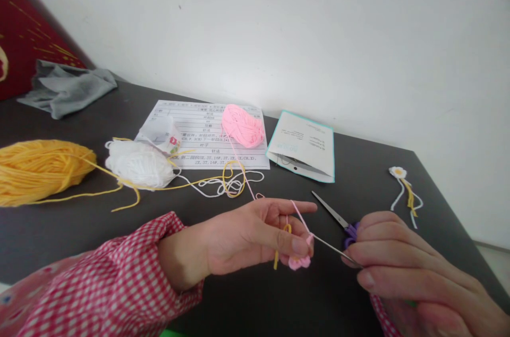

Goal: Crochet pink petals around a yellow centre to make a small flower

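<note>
So the little pink crocheted flower piece is pinched between thumb and fingers of the left hand, hanging just below the thumb tip, above the dark tabletop. The index finger sticks out straight, with the pink yarn strand draped over it and dropping to the top of the piece. A short yellow yarn end dangles beside it.

The right hand has its fingers closed around a slim crochet hook. Key bit: the hook's long axis slants up and leftward from that grip, and its far end meets the pink stitches right by the left thumb. So the left hand is right at the work, while the right only reaches it through the shaft. Can't tell if the tip's fully through a loop. Purple-handled scissors lie just beyond the right fingers.
</note>
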`<move>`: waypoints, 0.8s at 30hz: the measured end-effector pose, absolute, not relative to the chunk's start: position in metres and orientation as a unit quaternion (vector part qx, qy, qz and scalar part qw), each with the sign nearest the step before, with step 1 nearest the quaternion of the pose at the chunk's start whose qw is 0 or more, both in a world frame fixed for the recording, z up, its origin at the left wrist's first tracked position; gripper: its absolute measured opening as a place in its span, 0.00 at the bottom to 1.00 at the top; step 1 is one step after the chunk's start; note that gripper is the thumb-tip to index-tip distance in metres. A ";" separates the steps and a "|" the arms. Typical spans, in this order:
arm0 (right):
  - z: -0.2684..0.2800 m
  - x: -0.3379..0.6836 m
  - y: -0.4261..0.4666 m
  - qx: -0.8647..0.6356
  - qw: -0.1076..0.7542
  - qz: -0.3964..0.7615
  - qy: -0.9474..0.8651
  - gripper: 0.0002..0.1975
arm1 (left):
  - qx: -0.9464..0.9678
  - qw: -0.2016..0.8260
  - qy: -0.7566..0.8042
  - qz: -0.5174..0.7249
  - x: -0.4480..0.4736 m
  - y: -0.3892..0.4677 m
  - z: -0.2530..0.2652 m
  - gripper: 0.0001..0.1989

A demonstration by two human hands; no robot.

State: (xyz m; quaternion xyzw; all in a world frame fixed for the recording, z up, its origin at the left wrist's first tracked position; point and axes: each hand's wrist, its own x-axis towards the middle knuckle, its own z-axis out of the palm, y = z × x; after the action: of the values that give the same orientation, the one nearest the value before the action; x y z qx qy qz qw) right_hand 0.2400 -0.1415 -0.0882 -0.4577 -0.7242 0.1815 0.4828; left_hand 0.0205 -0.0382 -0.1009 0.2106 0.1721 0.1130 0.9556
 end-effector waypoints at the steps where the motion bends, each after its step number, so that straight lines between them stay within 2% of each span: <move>1: -0.089 0.239 -0.140 -0.441 0.495 0.194 -0.723 0.18 | 0.208 0.957 0.168 0.112 0.021 -0.038 -0.101 0.25; 8: -0.088 0.223 -0.121 -0.388 0.588 0.323 -0.632 0.19 | 0.211 0.962 0.148 0.092 0.022 -0.038 -0.101 0.25; 13: -0.090 0.216 -0.111 -0.390 0.614 0.401 -0.558 0.21 | 0.214 0.954 0.170 0.121 0.022 -0.040 -0.099 0.23; 15: -0.092 0.214 -0.109 -0.406 0.612 0.432 -0.524 0.21 | 0.241 0.941 0.200 0.129 0.023 -0.041 -0.096 0.25; 17: -0.095 0.211 -0.111 -0.422 0.608 0.448 -0.501 0.21 | 0.276 0.920 0.238 0.144 0.023 -0.042 -0.094 0.32; 19: -0.097 0.207 -0.115 -0.432 0.604 0.430 -0.512 0.20 | 0.297 0.897 0.274 0.179 0.026 -0.044 -0.094 0.42; 21: -0.097 0.202 -0.120 -0.464 0.582 0.359 -0.564 0.19 | 0.308 0.875 0.296 0.228 0.029 -0.047 -0.096 0.52; 24: -0.095 0.196 -0.122 -0.494 0.463 0.126 -0.725 0.17 | 0.317 0.858 0.308 0.263 0.033 -0.051 -0.101 0.56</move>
State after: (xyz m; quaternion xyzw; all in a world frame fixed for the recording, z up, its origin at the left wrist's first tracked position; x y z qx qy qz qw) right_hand 0.1961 -0.1219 -0.0946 -0.4937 -0.7249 0.1260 0.4635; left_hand 0.0327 -0.0510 -0.1013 0.3166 0.3084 0.2629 0.8576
